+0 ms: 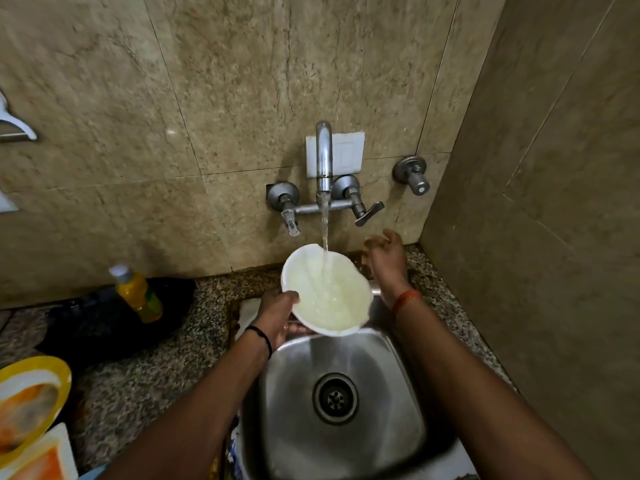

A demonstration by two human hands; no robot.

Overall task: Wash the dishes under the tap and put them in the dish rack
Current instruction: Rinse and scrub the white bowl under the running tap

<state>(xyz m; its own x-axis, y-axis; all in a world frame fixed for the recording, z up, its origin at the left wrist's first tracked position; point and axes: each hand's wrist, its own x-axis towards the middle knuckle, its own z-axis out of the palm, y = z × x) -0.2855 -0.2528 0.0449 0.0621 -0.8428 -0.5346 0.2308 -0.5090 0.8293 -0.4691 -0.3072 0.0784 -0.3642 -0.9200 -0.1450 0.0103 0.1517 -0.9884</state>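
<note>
Steel sink point(294, 427) set in speckled counter point(145, 368). White bowl point(332, 299) held tilted above sink under running tap point(323, 157), water pouring in. Left hand point(277, 313) grips bowl's near-left rim. Right hand point(386, 258) beside bowl, fingers loose, holding nothing. Yellow bottle point(138, 292) on counter, left.

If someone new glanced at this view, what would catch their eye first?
Most striking is the white bowl, held tilted over the steel sink by the left hand, with water from the wall tap streaming into it. The right hand hangs open beside the bowl. A yellow bottle stands on the left counter.
</note>
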